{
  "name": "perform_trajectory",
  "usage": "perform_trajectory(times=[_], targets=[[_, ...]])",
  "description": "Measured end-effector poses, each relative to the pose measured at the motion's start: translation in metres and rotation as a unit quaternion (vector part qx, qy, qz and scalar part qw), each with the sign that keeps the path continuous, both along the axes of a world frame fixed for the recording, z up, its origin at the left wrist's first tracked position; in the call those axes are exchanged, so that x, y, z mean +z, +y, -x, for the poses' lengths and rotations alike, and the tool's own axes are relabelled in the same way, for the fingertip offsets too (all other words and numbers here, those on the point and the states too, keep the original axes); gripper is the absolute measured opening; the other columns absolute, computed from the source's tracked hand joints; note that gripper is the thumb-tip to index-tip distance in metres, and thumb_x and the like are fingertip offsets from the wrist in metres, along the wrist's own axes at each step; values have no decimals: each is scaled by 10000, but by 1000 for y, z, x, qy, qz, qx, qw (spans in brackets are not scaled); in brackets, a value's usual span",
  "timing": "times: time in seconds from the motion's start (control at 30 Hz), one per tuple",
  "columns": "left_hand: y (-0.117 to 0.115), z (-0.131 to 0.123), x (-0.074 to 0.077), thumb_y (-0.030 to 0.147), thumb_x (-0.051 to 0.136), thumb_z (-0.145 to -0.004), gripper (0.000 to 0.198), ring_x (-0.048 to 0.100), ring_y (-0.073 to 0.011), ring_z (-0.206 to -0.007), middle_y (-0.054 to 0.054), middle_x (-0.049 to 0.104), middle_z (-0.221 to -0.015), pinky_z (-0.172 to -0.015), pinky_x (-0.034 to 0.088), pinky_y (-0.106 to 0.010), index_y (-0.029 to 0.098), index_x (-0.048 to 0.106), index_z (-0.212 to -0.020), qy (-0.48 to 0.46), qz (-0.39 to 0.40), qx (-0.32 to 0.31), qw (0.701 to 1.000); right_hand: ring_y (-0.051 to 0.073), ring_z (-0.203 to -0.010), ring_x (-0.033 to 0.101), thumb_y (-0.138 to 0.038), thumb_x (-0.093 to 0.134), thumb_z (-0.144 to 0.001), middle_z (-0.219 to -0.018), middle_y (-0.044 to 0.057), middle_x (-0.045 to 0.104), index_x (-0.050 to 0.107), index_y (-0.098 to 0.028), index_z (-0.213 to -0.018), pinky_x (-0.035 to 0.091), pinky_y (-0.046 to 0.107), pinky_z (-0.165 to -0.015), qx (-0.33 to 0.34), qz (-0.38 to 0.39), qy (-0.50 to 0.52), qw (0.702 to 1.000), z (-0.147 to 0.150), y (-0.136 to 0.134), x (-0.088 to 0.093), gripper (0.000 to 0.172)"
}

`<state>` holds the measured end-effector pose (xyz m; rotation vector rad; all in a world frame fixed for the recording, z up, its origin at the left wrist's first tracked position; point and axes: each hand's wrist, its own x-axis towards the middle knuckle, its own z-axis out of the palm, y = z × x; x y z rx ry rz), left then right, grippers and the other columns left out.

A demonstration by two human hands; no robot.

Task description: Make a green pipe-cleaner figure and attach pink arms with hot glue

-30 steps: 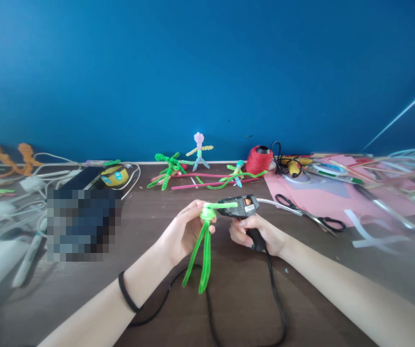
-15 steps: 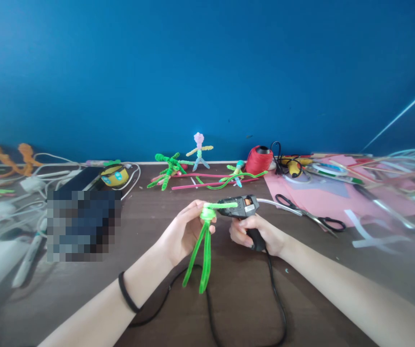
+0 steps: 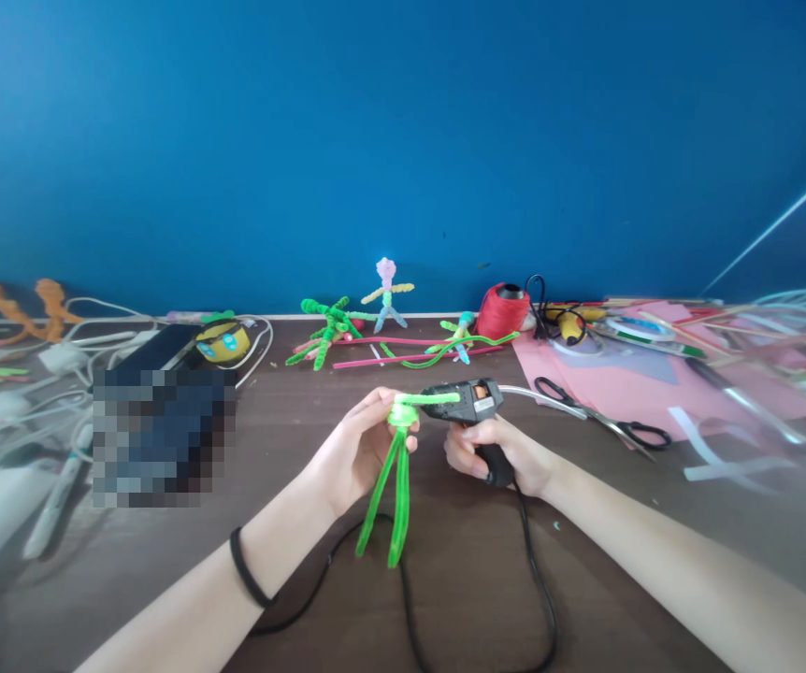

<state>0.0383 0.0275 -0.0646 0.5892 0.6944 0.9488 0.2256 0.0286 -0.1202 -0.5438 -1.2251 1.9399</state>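
Observation:
Fingers of my left hand (image 3: 365, 444) are closed on a bright green pipe cleaner figure (image 3: 401, 414). Its long legs hang down, and one arm sticks out to the right. My right hand (image 3: 497, 453) grips a black hot glue gun (image 3: 469, 400) by its handle, with a white glue stick (image 3: 536, 396) coming out of the back. The gun's nozzle points left at the upper part of the figure, partly behind the green arm. Whether the tip touches the figure is hidden.
Behind my hands stand a pink-headed pipe cleaner figure (image 3: 385, 292), a dark green one (image 3: 325, 327) and a red thread spool (image 3: 502, 310). Scissors (image 3: 606, 421) and pink paper (image 3: 564, 369) lie right. A black cord (image 3: 549, 598) loops across the table; a yellow tape roll (image 3: 223, 344) sits left.
Almost nothing differs. The green figure and the glue gun have shifted very slightly, both staying in my hands.

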Motion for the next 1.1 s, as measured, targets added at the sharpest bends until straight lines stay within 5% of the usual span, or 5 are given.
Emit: perform_trajectory(times=[0.37, 0.7, 0.9, 1.1], targets=[[1, 1, -1, 171, 548, -760, 88, 537, -104, -549, -4, 522, -592, -531, 452, -205, 158, 501, -687, 3, -5, 5, 1000, 96, -440, 386, -216, 463, -721, -463, -1, 481, 503, -135, -603, 233, 244, -461, -13, 11, 2, 1000, 1, 0, 3, 149], [1, 4, 7, 179, 463, -814, 122, 540, -99, -529, -20, 543, -617, -486, 418, -176, 167, 503, -700, 17, -8, 8, 1000, 129, -583, 559, -321, 449, -773, -656, 66, 619, 566, -112, -804, 408, 237, -562, -70, 187, 56, 978, 1, 6, 9, 242], [4, 6, 1, 192, 518, -780, 76, 550, -107, -565, -25, 553, -620, -555, 444, -192, 160, 528, -712, -20, -36, -15, 999, 152, -532, 617, -323, 381, -848, -684, 142, 668, 556, -79, -790, 421, 208, -431, -44, 174, -94, 979, 3, 11, 14, 306], [4, 7, -1, 192, 553, -753, 54, 560, -114, -573, -22, 560, -609, -567, 438, -195, 153, 540, -718, -45, -52, -35, 997, 150, -435, 611, -387, 424, -845, -531, 82, 630, 563, -87, -662, 462, 215, -397, -111, 123, -267, 949, 3, 12, 19, 378]])
